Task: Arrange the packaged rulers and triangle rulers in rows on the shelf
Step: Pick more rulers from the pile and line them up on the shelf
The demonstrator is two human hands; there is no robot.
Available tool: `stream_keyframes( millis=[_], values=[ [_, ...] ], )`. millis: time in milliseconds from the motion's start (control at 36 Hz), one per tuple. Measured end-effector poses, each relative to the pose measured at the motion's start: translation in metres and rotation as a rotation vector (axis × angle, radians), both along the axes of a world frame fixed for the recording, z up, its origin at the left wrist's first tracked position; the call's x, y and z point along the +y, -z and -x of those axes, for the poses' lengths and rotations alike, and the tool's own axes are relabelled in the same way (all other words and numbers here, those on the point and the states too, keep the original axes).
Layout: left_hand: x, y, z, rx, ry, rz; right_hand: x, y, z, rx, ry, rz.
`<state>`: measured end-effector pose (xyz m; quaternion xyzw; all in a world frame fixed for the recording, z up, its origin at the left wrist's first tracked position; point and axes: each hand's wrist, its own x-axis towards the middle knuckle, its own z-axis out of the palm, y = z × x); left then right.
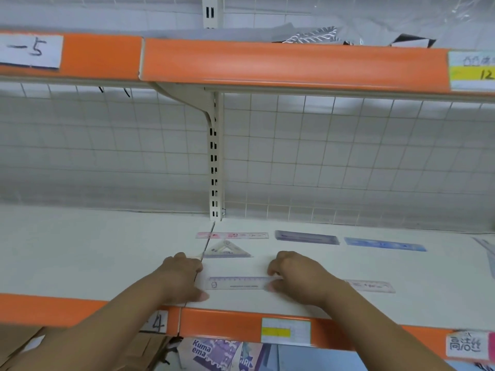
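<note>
Ruler lies flat near the shelf front, between our hands. Right hand pinches its right end. Left hand is curled at the left end; we can't tell if it grips. Probably light, thin, slick sleeve: we'd hold the ends and slide.

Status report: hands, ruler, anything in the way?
Right hand pinches the ruler at its right end. Left hand beside its left end, contact unclear. Ruler flat near shelf edge, nothing blocking.

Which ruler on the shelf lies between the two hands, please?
The pale purple ruler nearest the front edge; the other rulers lie farther back or to the right.
</note>
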<state>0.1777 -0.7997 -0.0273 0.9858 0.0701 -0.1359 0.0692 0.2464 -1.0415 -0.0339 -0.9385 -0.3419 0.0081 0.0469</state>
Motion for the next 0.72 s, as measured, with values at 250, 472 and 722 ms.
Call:
stream_keyframes(
  millis=[250, 472, 722],
  values=[
    [0.000, 0.002, 0.007, -0.005, -0.015, 0.007, 0.015, 0.011, 0.000, 0.028, -0.021, 0.013],
    [-0.001, 0.002, 0.008, -0.014, -0.029, 0.011, 0.017, 0.011, -0.002, 0.049, -0.010, -0.008],
    [-0.002, 0.001, 0.008, -0.017, -0.034, 0.005, 0.018, 0.008, -0.002, -0.056, -0.027, 0.059]
  ],
)
